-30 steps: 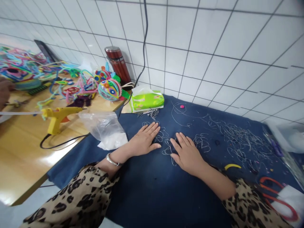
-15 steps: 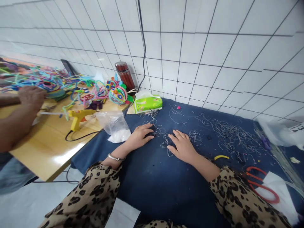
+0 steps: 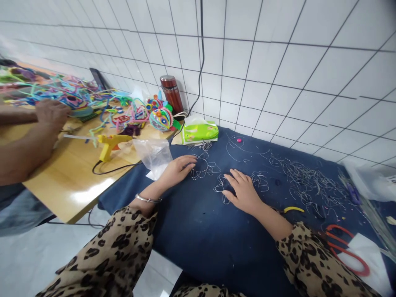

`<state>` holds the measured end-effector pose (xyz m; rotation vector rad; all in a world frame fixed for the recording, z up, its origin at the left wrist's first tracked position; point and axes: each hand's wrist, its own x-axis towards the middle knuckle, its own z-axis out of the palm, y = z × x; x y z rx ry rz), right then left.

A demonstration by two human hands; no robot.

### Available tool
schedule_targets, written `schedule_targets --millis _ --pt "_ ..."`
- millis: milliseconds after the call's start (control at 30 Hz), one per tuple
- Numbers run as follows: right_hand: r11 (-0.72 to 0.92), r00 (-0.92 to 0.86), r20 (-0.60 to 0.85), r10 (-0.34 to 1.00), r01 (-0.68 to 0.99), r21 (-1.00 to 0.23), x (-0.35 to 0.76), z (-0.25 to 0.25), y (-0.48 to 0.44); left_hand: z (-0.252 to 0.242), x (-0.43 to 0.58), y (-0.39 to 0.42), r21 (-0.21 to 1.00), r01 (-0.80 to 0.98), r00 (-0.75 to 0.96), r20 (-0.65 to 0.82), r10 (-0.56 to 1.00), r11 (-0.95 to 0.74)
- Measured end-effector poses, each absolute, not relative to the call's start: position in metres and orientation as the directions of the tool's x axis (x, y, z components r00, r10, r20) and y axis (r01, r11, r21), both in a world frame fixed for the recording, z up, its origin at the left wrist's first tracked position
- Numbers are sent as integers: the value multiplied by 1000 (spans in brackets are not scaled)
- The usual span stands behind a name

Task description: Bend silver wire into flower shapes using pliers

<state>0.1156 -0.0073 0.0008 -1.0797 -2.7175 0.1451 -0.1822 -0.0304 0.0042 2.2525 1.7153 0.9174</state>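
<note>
My left hand (image 3: 177, 172) rests by the left edge of a flower-shaped wire frame (image 3: 213, 168). Its fingers are stretched out, and whether the fingertips touch the wire is unclear. My right hand (image 3: 243, 190) lies palm down with fingers spread, partly covering a second looped wire frame (image 3: 219, 186). Just beyond its fingers sits a third bundle of bent wire loops (image 3: 261, 181). All of these lie on the dark blue cloth (image 3: 198, 231).
Tangled wire pieces (image 3: 309, 177) spread to the right, near red-handled scissors (image 3: 365, 268) and a yellow curved piece (image 3: 293, 209). A tissue pack (image 3: 200, 133), clear bag (image 3: 153, 152), yellow glue gun (image 3: 109, 145) and thermos (image 3: 172, 95) stand left. A co-worker's hand (image 3: 52, 112) is at the wooden table.
My left hand has drawn back leftward, uncovering more of the wire frame beside it. My right hand stays over its wire frame. The whole view has shifted slightly.
</note>
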Motion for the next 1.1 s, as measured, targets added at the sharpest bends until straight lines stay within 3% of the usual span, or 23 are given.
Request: schedule_targets --millis 233,367,500,633,867,1100 --pt "746 -687 297 663 638 -191 115 18 -6 -5 -185 -11 322 882 234 333 914 -343" --pt "713 -639 327 697 666 -220 111 32 3 -16 -186 -11 299 884 281 273 920 -359" --pt "645 -619 181 764 732 -221 93 46 24 -20 -188 -12 287 882 313 239 919 -375" --pt "612 -620 -55 783 783 -116 64 49 48 -20 -192 -14 262 888 334 201 921 -379" --pt "586 -583 -186 791 809 -41 31 28 69 -24 -201 -18 203 896 373 140 917 -396" --pt "558 -539 -290 791 829 -20 25 27 78 -25 -203 -16 266 879 368 152 917 -396"
